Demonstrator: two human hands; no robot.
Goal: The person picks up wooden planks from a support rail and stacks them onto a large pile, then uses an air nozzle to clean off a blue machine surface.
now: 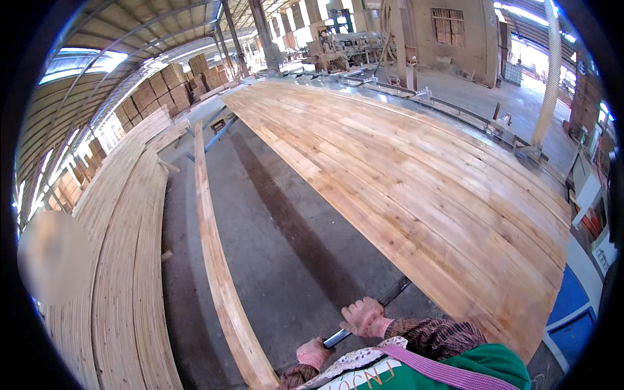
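Both my hands wear pinkish gloves and are on a metal bar (337, 338) at the lower middle, which runs out from under the large panel of boards (416, 195). My right hand (366, 317) is wrapped round the bar, close to the panel's near left edge. My left hand (313, 353) is closed at the bar's outer end. Left of it, a single long wooden board (218, 266) stretches away from me, apart from the panel. Its near end lies beside my left forearm.
Long stacked boards (123, 260) line the left side. Blue bars (220, 133) reach out beneath the panel's far end. A metal rail with fittings (455, 109) follows the panel's far right side. A blue and white cabinet (572, 312) and a ribbed duct (551, 78) stand right.
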